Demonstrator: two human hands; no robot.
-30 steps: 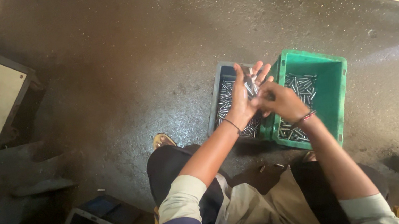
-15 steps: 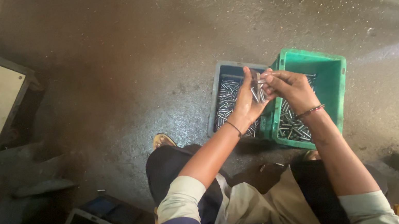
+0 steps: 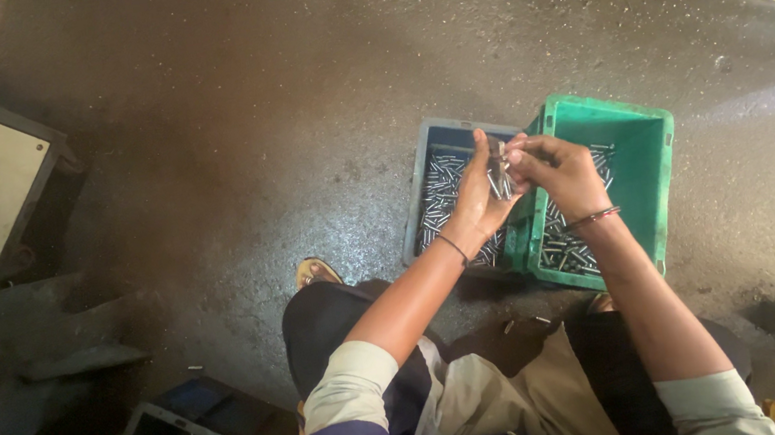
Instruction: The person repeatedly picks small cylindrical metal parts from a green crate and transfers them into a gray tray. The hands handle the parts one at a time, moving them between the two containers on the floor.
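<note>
1. The pins (image 3: 499, 177) are short, thin metal rods, grey and shiny, gathered into a small bundle that stands roughly upright between the two hands.
2. The left hand (image 3: 478, 197) is cupped around the bundle, fingers curled and partly closed, holding the pins against its palm.
3. The right hand (image 3: 558, 173) meets it from the other side, its fingertips pinched at the top of the bundle and touching the pins; it is mostly closed.
4. The held bundle hangs in the air above the seam where two bins meet, well above the floor (image 3: 245, 136).
5. Under the left hand sits the blue bin (image 3: 424, 177), shallow and filled with more loose pins of the same kind, lying in a rough heap.
6. Under the right hand is the green bin (image 3: 653, 165), deeper, tilted a little, touching the blue bin along one side, with pins scattered across its bottom.
7. A few stray pins lie on the floor near the person's knees (image 3: 514, 326).
</note>
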